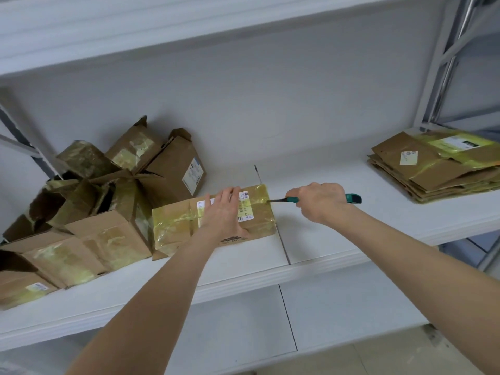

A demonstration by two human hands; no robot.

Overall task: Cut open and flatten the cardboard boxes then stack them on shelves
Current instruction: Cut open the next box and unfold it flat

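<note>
Two bare hands work at a white metal shelf (351, 239). The left hand (224, 212) lies flat, fingers straight, on top of a taped cardboard box (176, 226) near the shelf's front edge. The right hand (322, 203) is clenched round a teal-handled utility knife (353, 198), whose blade tip meets the box's right end at the yellowish tape.

Crowding the left side, touching the box, is a jumble of cardboard boxes (94, 212), several with flaps open and some tipped against one another. Well apart at the far right sits a stack of flattened boxes (438, 169). An upper shelf (135, 36) overhangs the scene, and a grey upright (433, 77) frames the right.

A white shipping label (246, 209) on the box carries digits and a barcode, partly hidden by the left hand; "812" is just legible. The other labels are too small to read.
</note>
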